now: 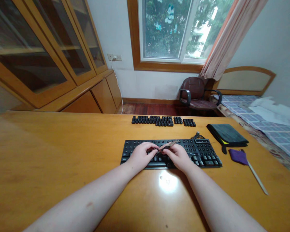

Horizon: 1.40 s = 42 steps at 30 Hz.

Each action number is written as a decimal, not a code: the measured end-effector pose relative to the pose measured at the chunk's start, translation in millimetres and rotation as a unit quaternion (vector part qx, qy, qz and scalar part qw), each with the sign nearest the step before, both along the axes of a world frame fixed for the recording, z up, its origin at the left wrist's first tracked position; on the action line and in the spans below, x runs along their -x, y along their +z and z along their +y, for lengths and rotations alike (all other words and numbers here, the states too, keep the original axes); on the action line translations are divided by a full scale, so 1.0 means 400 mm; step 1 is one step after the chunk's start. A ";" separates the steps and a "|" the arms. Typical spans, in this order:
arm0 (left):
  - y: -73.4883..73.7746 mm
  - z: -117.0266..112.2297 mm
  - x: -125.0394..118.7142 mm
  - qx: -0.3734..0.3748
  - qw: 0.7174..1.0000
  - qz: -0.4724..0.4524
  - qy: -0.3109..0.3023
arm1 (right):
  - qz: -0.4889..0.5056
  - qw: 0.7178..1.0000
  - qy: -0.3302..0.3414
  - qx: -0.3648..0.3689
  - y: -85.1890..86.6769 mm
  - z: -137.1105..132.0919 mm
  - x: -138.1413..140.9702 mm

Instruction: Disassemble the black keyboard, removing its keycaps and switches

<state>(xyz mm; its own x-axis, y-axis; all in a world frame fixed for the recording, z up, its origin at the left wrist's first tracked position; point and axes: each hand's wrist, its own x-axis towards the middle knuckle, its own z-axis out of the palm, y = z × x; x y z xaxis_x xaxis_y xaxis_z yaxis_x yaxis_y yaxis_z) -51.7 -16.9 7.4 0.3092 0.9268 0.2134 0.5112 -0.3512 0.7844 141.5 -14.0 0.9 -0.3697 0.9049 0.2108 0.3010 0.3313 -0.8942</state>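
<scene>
A black keyboard [203, 154] with most keycaps removed lies on the wooden desk [50, 154]. Both my hands rest over its middle. My right hand [180, 157] pinches a thin brown stick-like tool [168, 145] that slants up to the right above the keyboard. My left hand [142, 155] is curled, its fingertips meeting the lower end of that tool on the keyboard. The removed black keycaps [163, 120] sit in neat rows further back on the desk.
A folded dark cloth [227, 133] lies right of the keyboard, with a purple-headed brush on a pale handle [246, 161] in front of it. Beyond the desk are a brown armchair [198, 93], wooden cabinets [62, 64], a window and a bed [268, 119].
</scene>
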 end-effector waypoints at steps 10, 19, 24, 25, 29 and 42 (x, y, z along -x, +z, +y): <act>0.008 0.001 0.000 0.033 0.998 -0.039 0.040 | 0.030 0.999 -0.015 0.036 -0.013 0.000 0.003; 0.056 0.193 0.025 -0.073 0.966 0.241 0.055 | 0.106 0.991 -0.036 0.073 -0.032 0.004 0.004; 0.022 0.307 0.028 -0.051 0.953 0.295 0.044 | 0.113 0.990 -0.039 0.078 -0.031 0.005 0.006; 0.014 0.318 0.027 -0.049 0.952 0.299 0.036 | 0.117 0.989 -0.039 0.079 -0.030 0.006 0.007; -0.005 0.340 0.023 -0.038 0.950 0.309 0.027 | 0.113 0.990 -0.040 0.068 -0.024 0.006 0.008; -0.003 0.378 -0.013 -0.037 0.935 0.342 0.085 | 0.104 0.991 -0.042 0.070 -0.023 0.005 0.007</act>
<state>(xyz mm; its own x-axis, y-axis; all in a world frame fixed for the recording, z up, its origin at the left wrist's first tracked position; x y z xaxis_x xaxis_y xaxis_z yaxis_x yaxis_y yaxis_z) -46.4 134.4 6.2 0.2455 0.9656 0.0852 0.9378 -0.2589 0.2313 138.7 -11.9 -8.4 -0.2534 0.9564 0.1450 0.1265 0.1814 -0.9752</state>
